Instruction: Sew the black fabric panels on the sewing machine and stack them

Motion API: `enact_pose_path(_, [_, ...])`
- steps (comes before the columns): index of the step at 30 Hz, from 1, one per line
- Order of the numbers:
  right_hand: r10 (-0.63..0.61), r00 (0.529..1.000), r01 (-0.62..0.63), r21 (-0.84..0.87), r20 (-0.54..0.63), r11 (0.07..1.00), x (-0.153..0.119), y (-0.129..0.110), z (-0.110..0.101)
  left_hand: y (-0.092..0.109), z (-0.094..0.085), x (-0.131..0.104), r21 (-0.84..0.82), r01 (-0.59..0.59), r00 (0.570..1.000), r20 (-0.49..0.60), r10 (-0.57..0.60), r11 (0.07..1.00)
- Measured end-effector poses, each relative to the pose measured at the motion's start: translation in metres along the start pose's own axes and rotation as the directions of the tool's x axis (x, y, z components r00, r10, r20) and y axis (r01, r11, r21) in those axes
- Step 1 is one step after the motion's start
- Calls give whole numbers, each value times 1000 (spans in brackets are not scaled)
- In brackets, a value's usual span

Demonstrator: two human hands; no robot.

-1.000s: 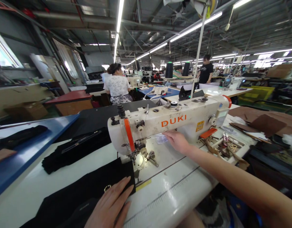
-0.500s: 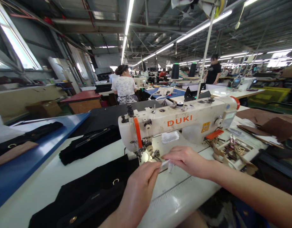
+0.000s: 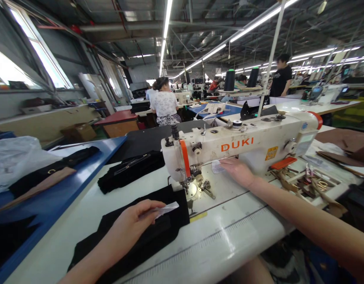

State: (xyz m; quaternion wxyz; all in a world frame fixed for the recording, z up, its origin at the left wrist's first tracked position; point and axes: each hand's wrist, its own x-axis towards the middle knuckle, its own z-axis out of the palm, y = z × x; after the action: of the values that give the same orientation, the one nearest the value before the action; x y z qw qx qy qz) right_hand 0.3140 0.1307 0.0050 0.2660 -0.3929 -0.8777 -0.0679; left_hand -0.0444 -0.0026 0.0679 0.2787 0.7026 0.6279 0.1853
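The white surface (image 3: 90, 213) (a ruler scale (image 3: 223, 232) runs along its near edge) carries a DUKI sewing machine (image 3: 244, 138), black fabric (image 3: 170, 225) near its needle, a black bundle (image 3: 130, 170) behind, white slips (image 3: 216, 167) under the arm and, rightward, a compartment tray (image 3: 343, 184).

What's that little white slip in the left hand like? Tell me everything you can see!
The white slip is small, thin and slightly see-through, perhaps paper or light cloth; I can't tell which. The left hand pinches one end between thumb and fingers, hiding that part. The other end sticks out toward the sewing machine. It's over the black cloth, but whether it touches the cloth is unclear. No writing shows on it.
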Motion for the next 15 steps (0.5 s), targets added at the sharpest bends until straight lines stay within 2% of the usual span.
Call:
enact_pose_path(4, [23, 998, -24, 11, 53, 1000, -12, -1, 7, -3, 6, 11, -28, -34, 996, 80, 36, 999])
enact_pose_path(8, [78, 996, -81, 93, 38, 992, -26, -16, -5, -4, 8, 18, -126, 2, 991, 132, 15, 992])
enact_pose_path(10, [89, 996, -87, 199, 1, 976, -29, -39, -14, -4, 8, 19, -170, 22, 988, 153, 4, 985])
enact_pose_path(12, [105, 994, -94, 354, -13, 930, -27, -72, -20, -3, 9, 18, -210, 32, 985, 172, 5, 977])
enact_pose_path(13, [114, 994, -104, 439, 5, 892, -23, -90, -20, -2, 9, 18, -232, 33, 984, 179, 9, 972])
enact_pose_path(15, [162, 978, -206, 600, 128, 773, -12, -123, -13, -1, 11, 18, -267, 34, 981, 191, 19, 963])
